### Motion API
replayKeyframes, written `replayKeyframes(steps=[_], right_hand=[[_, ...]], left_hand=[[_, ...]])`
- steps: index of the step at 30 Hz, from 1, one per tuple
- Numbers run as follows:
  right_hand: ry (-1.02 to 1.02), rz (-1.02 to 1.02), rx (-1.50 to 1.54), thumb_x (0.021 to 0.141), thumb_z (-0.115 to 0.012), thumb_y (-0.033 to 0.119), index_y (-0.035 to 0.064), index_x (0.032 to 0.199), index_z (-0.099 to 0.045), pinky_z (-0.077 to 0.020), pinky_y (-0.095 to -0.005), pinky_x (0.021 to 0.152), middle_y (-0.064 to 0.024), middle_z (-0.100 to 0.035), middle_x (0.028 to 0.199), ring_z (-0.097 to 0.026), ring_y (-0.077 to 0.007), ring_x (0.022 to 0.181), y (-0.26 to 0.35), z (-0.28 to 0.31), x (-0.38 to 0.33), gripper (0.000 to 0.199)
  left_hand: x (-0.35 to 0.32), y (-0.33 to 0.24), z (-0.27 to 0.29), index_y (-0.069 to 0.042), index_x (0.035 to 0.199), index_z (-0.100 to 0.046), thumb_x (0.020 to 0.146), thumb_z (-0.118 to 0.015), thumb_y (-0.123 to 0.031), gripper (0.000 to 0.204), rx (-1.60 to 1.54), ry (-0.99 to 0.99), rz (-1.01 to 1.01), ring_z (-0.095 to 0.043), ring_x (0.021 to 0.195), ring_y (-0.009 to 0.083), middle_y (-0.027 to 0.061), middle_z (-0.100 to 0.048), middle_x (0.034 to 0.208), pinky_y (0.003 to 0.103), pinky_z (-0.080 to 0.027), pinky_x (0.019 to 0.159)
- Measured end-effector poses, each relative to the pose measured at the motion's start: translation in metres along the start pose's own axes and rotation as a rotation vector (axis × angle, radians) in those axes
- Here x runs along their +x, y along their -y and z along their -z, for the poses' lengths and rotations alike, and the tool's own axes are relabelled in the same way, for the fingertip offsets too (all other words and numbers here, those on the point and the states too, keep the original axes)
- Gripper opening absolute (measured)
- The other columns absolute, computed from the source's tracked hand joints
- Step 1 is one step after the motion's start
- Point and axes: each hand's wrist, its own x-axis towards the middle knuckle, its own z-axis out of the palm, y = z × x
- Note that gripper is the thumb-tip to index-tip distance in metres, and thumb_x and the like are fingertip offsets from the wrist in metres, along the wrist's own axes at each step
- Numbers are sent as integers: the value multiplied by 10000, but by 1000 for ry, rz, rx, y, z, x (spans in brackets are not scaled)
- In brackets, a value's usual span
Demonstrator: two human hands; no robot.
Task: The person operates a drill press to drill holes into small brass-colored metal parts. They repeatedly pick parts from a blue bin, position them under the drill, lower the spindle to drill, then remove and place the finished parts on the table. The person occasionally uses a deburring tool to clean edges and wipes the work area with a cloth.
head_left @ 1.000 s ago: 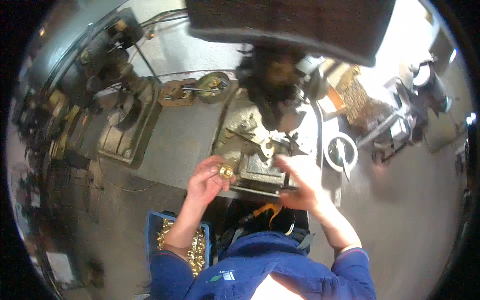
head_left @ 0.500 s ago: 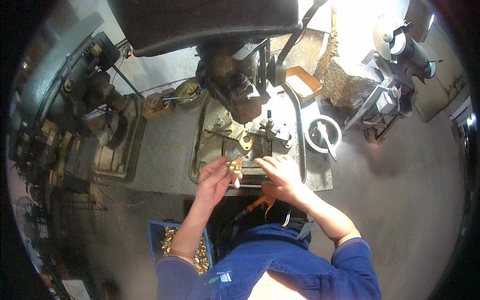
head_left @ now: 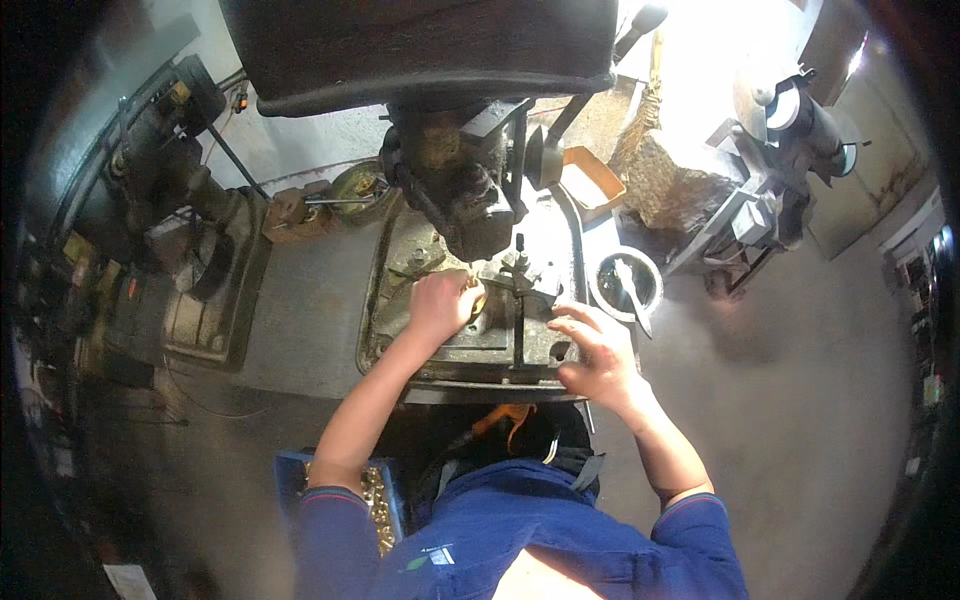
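Observation:
My left hand [head_left: 440, 308] is closed around a small brass fitting [head_left: 478, 297] on the machine table, just below the dark spindle head [head_left: 480, 225]. Its fingers hide most of the fitting. Over the table's front right part is my right hand [head_left: 603, 362], fingers spread and holding nothing. Between the hands stands a metal clamp [head_left: 518, 275] with a bolt sticking up. The machine's worn metal table [head_left: 415, 362] has a raised rim. At my lower left, a blue bin [head_left: 290, 480] holds many brass pieces [head_left: 378, 505], partly behind my left arm.
A round bowl [head_left: 655, 285] with a white-handled tool [head_left: 632, 292] stands right of the table. Behind it are a cardboard box [head_left: 592, 180] and a stuffed sack [head_left: 665, 185]. A motor-driven machine [head_left: 805, 125] is at far right, another machine [head_left: 205, 250] at left. The large dark housing [head_left: 420, 50] overhangs the table.
My left hand has carried the brass fitting forward onto the machine table under the spindle. My right hand has moved away from it to the right, fingers spreading. The view has shifted slightly.

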Motion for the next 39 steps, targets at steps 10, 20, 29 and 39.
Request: replayKeyframes(steps=[10, 20, 29, 39], right_hand=[[-408, 51, 240, 616, -511, 15, -25, 1130, -588, -478, -282, 775, -131, -642, 987, -615, -177, 887, -32, 68, 89, 520], [-550, -54, 805, 915, -402, 68, -93, 1124, -502, -475, -414, 931, -240, -528, 1170, -560, -326, 1080, 18, 132, 225, 282], [-591, 335, 628, 775, -572, 287, 3, 1096, -509, -381, -489, 976, -115, -551, 870, -552, -237, 924, 26, 114, 151, 433], [-605, 281, 631, 829, -637, 441, 123, 716, -334, -292, -536, 994, -131, -547, 795, -526, -434, 1060, 46, 51, 54, 454]], left_hand=[[0, 6, -7, -61, 716, -640, 730, -704, -264, 213, -118, 6, 69, -596, 546, 299, 125, -591, 596, 384, -424, 478], [-27, -6, 1, -88, 956, -605, 825, -608, -227, 191, -53, -112, -45, -595, 541, 310, 125, -591, 602, 400, -436, 475], [-31, -7, 1, -110, 966, -592, 831, -599, -238, 186, 59, -41, -105, -594, 533, 303, 127, -573, 566, 420, -440, 481], [-30, -11, 10, -95, 1026, -600, 849, -571, -253, 239, 58, 97, -17, -609, 564, 315, 144, -598, 602, 432, -443, 497]])
